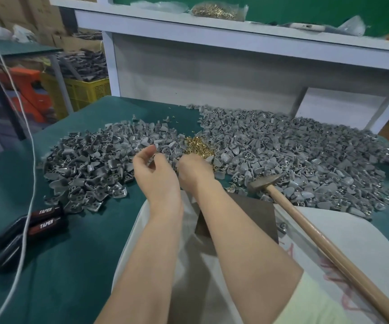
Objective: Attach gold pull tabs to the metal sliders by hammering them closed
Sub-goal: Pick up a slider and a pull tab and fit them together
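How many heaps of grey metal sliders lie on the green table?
2. One heap lies on the left; a larger heap lies on the right, behind the hammer. The gold tabs lie between them.

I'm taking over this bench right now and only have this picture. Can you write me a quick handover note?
Left hand: pinches what looks like a grey slider at its fingertips.
Right hand: fingers are down in the small heap of gold tabs; whether it grips one is hidden.
Hammer: lies unheld on the right, head by the right pile of sliders. The brown block lies partly under the right forearm.
Done: cannot tell; the left pile looks much like the right one.
Left: probably fit a tab, hammer it closed, repeat.
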`<state>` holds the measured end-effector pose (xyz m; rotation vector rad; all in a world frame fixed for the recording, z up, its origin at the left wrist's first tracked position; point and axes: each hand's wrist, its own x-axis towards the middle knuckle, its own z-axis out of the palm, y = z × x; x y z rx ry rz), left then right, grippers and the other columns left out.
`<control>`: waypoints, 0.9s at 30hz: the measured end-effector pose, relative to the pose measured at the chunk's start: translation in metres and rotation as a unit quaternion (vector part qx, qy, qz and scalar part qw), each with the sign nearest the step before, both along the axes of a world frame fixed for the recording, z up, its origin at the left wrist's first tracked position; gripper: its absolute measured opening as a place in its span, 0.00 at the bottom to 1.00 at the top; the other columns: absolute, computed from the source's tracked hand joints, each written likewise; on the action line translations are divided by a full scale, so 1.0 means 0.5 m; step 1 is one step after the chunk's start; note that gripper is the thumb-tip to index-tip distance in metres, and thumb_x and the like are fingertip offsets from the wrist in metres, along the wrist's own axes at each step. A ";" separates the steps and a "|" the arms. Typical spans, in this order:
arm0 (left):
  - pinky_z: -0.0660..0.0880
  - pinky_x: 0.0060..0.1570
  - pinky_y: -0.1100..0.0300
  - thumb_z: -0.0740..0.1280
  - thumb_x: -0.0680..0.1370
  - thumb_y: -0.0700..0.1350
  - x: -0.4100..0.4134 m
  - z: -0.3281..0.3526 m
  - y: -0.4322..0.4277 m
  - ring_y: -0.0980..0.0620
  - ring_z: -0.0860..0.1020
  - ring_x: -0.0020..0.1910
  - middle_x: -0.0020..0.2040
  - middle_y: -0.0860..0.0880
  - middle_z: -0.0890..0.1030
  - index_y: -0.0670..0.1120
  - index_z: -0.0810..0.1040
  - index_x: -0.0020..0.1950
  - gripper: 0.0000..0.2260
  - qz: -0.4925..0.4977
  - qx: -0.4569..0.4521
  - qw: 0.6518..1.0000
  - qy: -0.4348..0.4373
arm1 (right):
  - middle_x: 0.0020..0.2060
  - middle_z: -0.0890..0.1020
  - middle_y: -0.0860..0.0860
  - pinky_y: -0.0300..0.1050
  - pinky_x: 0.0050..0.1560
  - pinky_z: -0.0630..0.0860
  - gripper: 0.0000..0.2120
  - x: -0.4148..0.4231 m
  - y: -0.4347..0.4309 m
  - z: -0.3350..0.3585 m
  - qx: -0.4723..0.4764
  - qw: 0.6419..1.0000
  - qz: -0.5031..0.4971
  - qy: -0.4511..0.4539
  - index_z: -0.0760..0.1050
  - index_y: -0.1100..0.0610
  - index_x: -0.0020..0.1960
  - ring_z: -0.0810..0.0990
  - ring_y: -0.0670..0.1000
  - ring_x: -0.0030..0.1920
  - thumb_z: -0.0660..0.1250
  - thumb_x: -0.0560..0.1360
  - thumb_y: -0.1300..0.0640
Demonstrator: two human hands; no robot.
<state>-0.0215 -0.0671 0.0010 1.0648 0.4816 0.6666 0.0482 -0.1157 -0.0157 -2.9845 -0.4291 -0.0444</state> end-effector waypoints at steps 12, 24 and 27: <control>0.76 0.43 0.67 0.61 0.81 0.45 0.001 -0.008 -0.020 0.62 0.80 0.38 0.44 0.53 0.81 0.51 0.77 0.49 0.06 -0.183 0.021 0.983 0.004 | 0.40 0.83 0.48 0.44 0.50 0.78 0.05 -0.071 -0.104 0.098 0.402 0.914 0.045 -0.029 0.77 0.52 0.41 0.81 0.48 0.43 0.70 0.72 0.60; 0.75 0.41 0.68 0.66 0.77 0.34 0.006 -0.010 -0.006 0.56 0.79 0.38 0.43 0.48 0.78 0.46 0.74 0.45 0.07 -0.127 -0.031 0.991 -0.015 | 0.50 0.83 0.52 0.46 0.56 0.76 0.07 -0.026 -0.090 0.037 0.290 0.955 -0.064 0.014 0.79 0.52 0.50 0.80 0.52 0.50 0.65 0.75 0.61; 0.76 0.42 0.67 0.65 0.77 0.35 0.007 -0.013 -0.005 0.59 0.80 0.35 0.50 0.45 0.76 0.44 0.72 0.47 0.05 -0.102 -0.054 0.993 -0.031 | 0.55 0.80 0.54 0.45 0.53 0.76 0.12 0.000 -0.053 0.013 0.064 0.993 -0.067 0.073 0.78 0.55 0.57 0.79 0.56 0.53 0.67 0.73 0.60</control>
